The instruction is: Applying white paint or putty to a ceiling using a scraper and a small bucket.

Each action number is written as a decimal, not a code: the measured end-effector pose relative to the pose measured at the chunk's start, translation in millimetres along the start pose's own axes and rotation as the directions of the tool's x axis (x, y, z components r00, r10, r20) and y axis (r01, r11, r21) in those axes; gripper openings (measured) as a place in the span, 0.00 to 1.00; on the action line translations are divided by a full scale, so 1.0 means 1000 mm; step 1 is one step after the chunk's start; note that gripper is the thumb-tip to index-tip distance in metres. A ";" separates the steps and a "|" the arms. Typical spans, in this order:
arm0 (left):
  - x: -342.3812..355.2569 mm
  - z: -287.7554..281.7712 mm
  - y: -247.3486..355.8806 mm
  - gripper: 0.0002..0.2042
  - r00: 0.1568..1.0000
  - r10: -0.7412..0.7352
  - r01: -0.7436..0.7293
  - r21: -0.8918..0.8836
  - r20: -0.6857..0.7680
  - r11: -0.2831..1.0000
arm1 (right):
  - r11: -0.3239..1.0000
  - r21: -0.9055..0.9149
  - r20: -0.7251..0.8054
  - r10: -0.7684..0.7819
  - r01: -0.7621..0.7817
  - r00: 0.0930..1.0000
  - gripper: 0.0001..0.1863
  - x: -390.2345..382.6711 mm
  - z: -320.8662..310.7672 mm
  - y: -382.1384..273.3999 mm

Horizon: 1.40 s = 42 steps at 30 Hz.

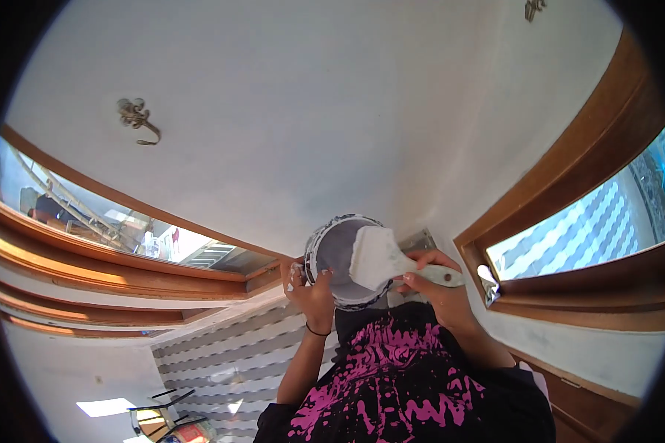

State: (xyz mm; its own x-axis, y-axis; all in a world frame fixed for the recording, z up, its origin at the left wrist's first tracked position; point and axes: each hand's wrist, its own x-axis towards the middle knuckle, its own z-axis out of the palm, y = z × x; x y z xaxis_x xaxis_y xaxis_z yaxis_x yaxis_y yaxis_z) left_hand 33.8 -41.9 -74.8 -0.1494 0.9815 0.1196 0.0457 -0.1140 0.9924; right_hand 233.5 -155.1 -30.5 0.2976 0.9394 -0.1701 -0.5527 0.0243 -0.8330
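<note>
My left hand (312,295) is closed round the left rim of a round paint bucket (332,255), its thumb hooked over the inside edge. White paint is smeared on its fingers. The bucket is tilted, and greyish-white paint coats its inside. In my right hand (428,277) is a wide paintbrush (374,258), gripped by its pale handle. The brush's bristles, thick with white paint, lie over the bucket's opening at its right side. Whether they touch the rim, I cannot tell.
White walls meet in a corner ahead. A metal hook (137,118) is fixed to the left wall. Wood-framed windows stand on the left (199,277) and right (554,295). At the lower left, a dark-framed chair (137,421) stands near the patterned floor (251,347).
</note>
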 end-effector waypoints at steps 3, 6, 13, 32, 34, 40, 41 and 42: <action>0.008 -0.002 0.020 0.11 0.999 -0.034 0.033 -0.007 -0.019 0.999 | 0.996 0.005 -0.016 -0.089 0.089 0.996 0.09 0.004 0.002 -0.013; 0.017 -0.006 -0.004 0.13 0.999 0.031 -0.030 0.091 -0.010 0.995 | 0.991 -0.003 -0.002 -0.137 0.137 0.991 0.08 0.011 -0.001 -0.016; 0.013 0.001 0.007 0.13 1.000 0.015 -0.014 0.076 -0.015 0.997 | 0.901 -0.233 0.180 -0.330 0.366 0.927 0.07 0.018 -0.007 -0.027; 0.065 0.017 0.117 0.12 0.942 -0.108 0.182 -0.214 0.318 0.960 | 0.875 0.004 0.289 -0.464 0.484 0.837 0.09 0.071 0.031 -0.152; 0.064 0.021 0.120 0.11 0.942 -0.113 0.195 -0.241 0.315 0.951 | 0.839 0.024 0.256 -0.531 0.544 0.808 0.09 0.086 0.045 -0.171; 0.064 0.027 0.094 0.12 0.956 -0.114 0.194 -0.293 0.269 0.936 | 0.653 0.086 0.151 -0.755 0.752 0.638 0.08 0.130 0.099 -0.221; 0.064 0.024 0.086 0.13 0.962 -0.097 0.168 -0.276 0.255 0.946 | 0.578 0.085 0.143 -0.813 0.811 0.564 0.07 0.135 0.109 -0.224; 0.065 0.018 0.079 0.13 0.964 -0.093 0.163 -0.275 0.250 0.947 | 0.519 0.049 0.156 -0.848 0.853 0.507 0.06 0.140 0.118 -0.225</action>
State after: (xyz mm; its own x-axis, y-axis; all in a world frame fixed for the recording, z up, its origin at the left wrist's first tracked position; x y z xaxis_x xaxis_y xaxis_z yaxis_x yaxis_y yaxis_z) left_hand 45.4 15.8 11.1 0.0987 0.9950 0.0157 -0.2529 0.0098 0.9674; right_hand 307.9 11.3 195.0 0.4979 0.5091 0.7021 -0.0709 0.8307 -0.5521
